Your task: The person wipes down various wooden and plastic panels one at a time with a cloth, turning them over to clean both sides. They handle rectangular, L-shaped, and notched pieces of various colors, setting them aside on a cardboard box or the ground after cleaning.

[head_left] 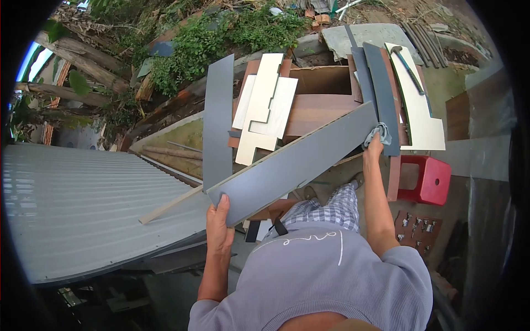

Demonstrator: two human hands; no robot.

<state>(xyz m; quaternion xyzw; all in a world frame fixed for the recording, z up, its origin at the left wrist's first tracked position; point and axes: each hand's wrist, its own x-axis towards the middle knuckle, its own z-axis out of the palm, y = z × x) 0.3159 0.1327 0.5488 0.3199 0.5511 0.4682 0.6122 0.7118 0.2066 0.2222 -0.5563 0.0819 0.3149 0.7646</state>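
Note:
A long grey board slants across in front of me, its left end low and its right end high. My left hand grips the lower left end, the thumb lying on the grey face. At the upper right end, my right hand is closed on a bluish-grey cloth, which touches the board near its corner. Behind it lie cream cut-out panels and another grey board. More dark grey boards lie just beyond my right hand.
A cream panel at the right bears a hammer-like tool with a dark handle. Below stand a red plastic stool and a brown board with small metal fittings. Corrugated roofing spreads at left; shrubs grow behind.

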